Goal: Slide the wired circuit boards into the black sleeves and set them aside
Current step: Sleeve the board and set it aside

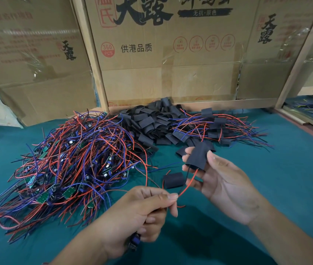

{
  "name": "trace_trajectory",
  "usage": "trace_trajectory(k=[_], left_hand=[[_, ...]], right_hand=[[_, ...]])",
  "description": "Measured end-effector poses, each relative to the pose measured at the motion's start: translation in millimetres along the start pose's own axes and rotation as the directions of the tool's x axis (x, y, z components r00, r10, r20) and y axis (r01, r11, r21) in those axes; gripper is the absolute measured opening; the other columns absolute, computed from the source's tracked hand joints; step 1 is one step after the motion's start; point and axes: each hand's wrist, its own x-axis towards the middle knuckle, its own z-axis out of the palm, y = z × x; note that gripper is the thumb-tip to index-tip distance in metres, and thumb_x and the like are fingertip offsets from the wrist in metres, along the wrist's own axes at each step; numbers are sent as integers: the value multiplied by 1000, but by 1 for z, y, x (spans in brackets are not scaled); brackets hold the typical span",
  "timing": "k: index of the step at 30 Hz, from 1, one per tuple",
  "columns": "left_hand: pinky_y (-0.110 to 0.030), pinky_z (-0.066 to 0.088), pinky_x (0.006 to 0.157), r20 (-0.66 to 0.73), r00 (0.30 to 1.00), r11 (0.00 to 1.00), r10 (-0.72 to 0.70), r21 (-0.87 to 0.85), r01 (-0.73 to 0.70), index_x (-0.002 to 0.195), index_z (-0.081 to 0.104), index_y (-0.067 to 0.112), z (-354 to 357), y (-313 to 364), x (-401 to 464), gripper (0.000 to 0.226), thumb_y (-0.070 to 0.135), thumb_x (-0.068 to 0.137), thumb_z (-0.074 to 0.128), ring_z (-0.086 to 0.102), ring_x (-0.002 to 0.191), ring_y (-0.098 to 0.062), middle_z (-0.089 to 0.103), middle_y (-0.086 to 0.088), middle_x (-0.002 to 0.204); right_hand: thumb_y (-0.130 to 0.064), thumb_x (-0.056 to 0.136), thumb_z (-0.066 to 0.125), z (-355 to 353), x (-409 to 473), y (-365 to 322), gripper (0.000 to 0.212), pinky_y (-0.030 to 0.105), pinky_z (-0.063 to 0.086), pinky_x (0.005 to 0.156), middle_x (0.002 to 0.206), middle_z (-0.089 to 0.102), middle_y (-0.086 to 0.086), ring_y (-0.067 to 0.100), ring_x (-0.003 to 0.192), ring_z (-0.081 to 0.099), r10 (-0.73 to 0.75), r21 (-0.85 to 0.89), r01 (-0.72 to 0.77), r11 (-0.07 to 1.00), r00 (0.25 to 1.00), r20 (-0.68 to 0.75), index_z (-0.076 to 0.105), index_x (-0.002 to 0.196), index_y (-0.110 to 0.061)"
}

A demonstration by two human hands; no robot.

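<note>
My right hand (222,184) holds a black sleeve (196,156) between thumb and fingers, its open end facing down. A red and a dark wire (187,185) hang out of that end and run to my left hand (144,213), which pinches them at thumb and forefinger. A blue part of a circuit board (135,240) peeks from below my left palm. A tangled heap of wired circuit boards (71,161) lies at the left. A pile of empty black sleeves (152,123) sits behind, with several sleeved boards (216,125) to its right.
One loose black sleeve (173,180) lies on the green table cover (285,169) between my hands. Cardboard boxes (167,54) and wooden posts (94,60) wall off the back. More wires (312,106) lie at the far right beyond a wooden rail.
</note>
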Motion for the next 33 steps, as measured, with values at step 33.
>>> trace_trajectory(k=[33], left_hand=[[-22,51,71,-180,972,827,150,561,-24,107,58,20,-6,-17,8,52,37,68,88,57,74,-6,69,2,94]], right_hand=[[-1,96,55,1,4,33,12,22,44,50,66,61,8,14,55,52,-89,-430,-58,901,945,-315,64,91,5]])
